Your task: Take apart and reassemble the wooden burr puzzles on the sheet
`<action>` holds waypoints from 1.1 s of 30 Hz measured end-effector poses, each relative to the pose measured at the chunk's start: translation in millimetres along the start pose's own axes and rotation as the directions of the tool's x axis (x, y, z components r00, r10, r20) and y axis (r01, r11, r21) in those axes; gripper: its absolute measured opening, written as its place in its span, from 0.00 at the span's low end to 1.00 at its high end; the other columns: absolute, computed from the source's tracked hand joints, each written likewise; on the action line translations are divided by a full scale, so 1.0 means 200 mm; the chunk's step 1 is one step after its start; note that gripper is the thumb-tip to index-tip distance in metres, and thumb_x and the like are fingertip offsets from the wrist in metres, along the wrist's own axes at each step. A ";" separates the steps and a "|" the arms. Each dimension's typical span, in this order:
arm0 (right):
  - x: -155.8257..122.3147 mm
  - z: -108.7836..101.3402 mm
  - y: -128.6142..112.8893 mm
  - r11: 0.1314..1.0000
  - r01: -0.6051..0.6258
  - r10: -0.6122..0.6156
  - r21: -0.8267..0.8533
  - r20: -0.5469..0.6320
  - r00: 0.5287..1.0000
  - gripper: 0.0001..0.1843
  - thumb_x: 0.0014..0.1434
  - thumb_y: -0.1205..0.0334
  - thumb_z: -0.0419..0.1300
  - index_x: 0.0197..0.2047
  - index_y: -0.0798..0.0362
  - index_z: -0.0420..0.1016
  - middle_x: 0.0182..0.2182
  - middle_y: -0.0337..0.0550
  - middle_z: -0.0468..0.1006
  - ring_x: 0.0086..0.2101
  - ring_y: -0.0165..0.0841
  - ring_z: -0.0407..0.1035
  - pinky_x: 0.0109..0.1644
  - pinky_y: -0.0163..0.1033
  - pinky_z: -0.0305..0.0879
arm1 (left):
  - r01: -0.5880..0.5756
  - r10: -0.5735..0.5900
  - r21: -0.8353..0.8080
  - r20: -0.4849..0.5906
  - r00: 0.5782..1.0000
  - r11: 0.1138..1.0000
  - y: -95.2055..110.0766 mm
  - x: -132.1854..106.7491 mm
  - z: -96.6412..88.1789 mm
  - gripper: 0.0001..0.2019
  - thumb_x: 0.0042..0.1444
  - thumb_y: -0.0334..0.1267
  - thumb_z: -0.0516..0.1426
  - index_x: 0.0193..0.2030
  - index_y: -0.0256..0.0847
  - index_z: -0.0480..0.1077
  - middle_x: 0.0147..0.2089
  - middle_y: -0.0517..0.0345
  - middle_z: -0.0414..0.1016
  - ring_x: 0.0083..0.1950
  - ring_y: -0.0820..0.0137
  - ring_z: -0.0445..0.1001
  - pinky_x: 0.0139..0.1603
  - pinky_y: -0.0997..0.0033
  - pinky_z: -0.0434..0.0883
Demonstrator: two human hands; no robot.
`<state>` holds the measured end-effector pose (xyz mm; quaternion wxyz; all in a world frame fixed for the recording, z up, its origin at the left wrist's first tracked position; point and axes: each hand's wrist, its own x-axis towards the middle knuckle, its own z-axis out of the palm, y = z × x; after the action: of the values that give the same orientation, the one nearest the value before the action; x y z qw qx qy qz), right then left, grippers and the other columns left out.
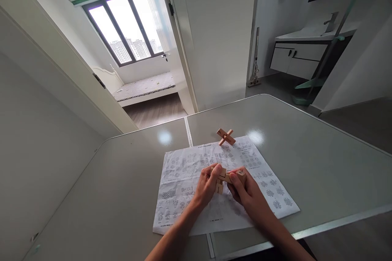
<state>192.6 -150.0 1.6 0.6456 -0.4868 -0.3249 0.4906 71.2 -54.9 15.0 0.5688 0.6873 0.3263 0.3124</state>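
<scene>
Fingers [216, 170] of the left hand [206, 185] and right hand [246, 187] grip wooden blocks [226, 177] – 1 wooden cross [226, 137] rests beyond.

Left hand [207, 183], right hand [246, 188] near, both curled.

The window [124, 24] glared washed-out white, two reflections [164, 137] gleamed on the dimmer table [122, 179], and wide-angle distortion stretched the edges.

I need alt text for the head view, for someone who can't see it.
A person's left hand and right hand hold wooden puzzle pieces above a creased sheet of printed diagrams on a gray table. A cross-shaped wooden assembly rests at the sheet's far edge.
</scene>
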 end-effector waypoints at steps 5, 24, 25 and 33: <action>-0.01 0.00 -0.01 1.000 -0.014 0.012 0.028 0.054 0.998 0.23 0.66 0.38 0.61 0.36 0.49 0.66 0.23 0.32 0.62 0.24 0.28 0.54 0.27 0.33 0.55 | -0.015 0.015 0.025 -0.002 1.000 1.000 0.00 0.00 0.00 0.27 0.67 0.59 0.50 0.25 0.41 0.58 0.24 0.64 0.57 0.27 0.74 0.57 0.30 0.71 0.56; 0.01 -0.02 0.01 0.996 -0.049 0.039 0.080 0.123 0.992 0.25 0.69 0.38 0.58 0.32 0.48 0.56 0.23 0.29 0.53 0.23 0.25 0.46 0.25 0.33 0.45 | -0.046 0.045 0.091 0.008 0.999 0.995 0.03 0.00 0.00 0.27 0.68 0.59 0.50 0.24 0.41 0.54 0.24 0.64 0.52 0.27 0.74 0.53 0.30 0.70 0.53; 0.01 -0.02 0.01 0.995 -0.054 0.044 0.086 0.121 0.992 0.26 0.68 0.38 0.58 0.32 0.48 0.56 0.23 0.29 0.53 0.23 0.25 0.46 0.24 0.33 0.45 | -0.032 0.031 0.088 0.012 0.999 0.996 0.03 0.00 0.00 0.27 0.68 0.59 0.49 0.25 0.41 0.54 0.24 0.64 0.53 0.27 0.74 0.53 0.30 0.71 0.53; 0.03 -0.02 0.00 0.994 -0.072 0.067 0.087 0.061 0.996 0.28 0.64 0.34 0.61 0.32 0.49 0.59 0.21 0.29 0.55 0.21 0.24 0.47 0.23 0.32 0.45 | 0.049 -0.050 0.032 0.029 0.998 0.998 0.03 0.01 0.02 0.25 0.66 0.60 0.48 0.26 0.42 0.52 0.25 0.64 0.53 0.28 0.73 0.53 0.30 0.72 0.55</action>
<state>198.7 -144.7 0.7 0.6394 -0.4540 -0.3042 0.5408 76.2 -56.7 19.6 0.5705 0.6922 0.3396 0.2829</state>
